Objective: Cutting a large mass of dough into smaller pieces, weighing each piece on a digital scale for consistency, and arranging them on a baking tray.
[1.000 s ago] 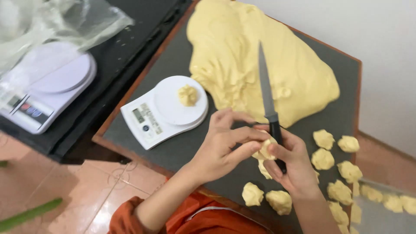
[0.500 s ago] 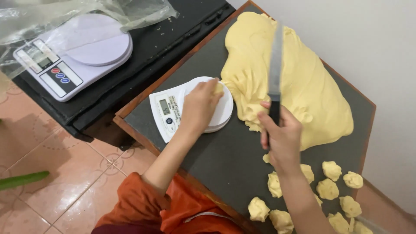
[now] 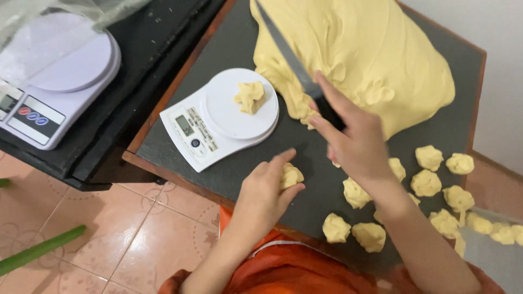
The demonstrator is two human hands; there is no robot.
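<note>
My left hand point(image 3: 265, 190) is closed around a small lump of yellow dough point(image 3: 291, 175), just above the dark table top point(image 3: 239, 169) near its front edge. My right hand point(image 3: 354, 141) grips the black handle of a long knife point(image 3: 286, 51), whose blade points away over the big mass of yellow dough point(image 3: 376, 49). A white kitchen scale point(image 3: 218, 120) stands left of my hands with another small dough piece point(image 3: 249, 97) on its round platform.
Several cut dough pieces point(image 3: 436, 185) lie on the table to the right of my right arm. A second white scale point(image 3: 49, 81) under clear plastic sits on a black surface at the left. The floor below is tiled, with a green stick point(image 3: 38, 249) lying on it.
My left hand has come back from the scale toward the table's front edge and now holds a dough lump. A dough piece lies on the scale. The knife has tilted leftward over the dough.
</note>
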